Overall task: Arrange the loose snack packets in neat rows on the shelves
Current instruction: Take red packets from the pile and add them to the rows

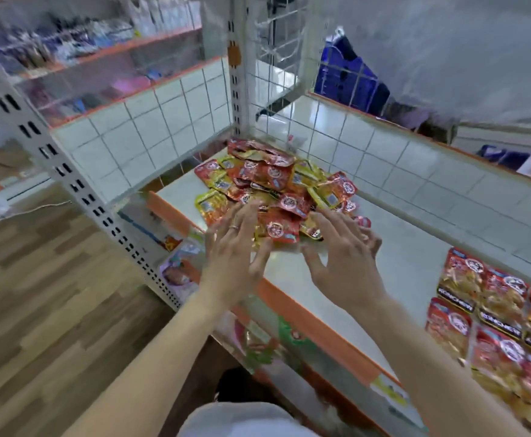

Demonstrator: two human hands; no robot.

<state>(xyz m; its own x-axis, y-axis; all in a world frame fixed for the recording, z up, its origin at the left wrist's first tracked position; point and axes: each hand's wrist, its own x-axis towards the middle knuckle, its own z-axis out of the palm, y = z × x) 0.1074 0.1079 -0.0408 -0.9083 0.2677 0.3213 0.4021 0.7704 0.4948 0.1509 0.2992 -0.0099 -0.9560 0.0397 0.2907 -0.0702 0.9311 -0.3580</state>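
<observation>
Your left hand (236, 247) and right hand (343, 253) reach forward side by side, both flat with fingers spread and holding nothing. The fingertips lie over the near edge of the heap of loose snack packets (277, 187). Motion blur hides whether they actually touch it. A ring (234, 227) sits on a finger of your left hand.

The heap is at 12 o'clock from your hands, in the far corner of the white shelf (399, 247). Its red and yellow packets are jumbled over one another at all angles. At 4 o'clock from your right hand, well apart from the heap, the arranged packets (494, 316) lie flat on the same shelf in overlapping rows, labels up.

A wire grid wall (163, 130) stands behind the heap from 10 to 2 o'clock. A perforated upright post (68, 184) runs along your 9 o'clock side, with the wooden floor (37, 310) below it at 8 o'clock.
</observation>
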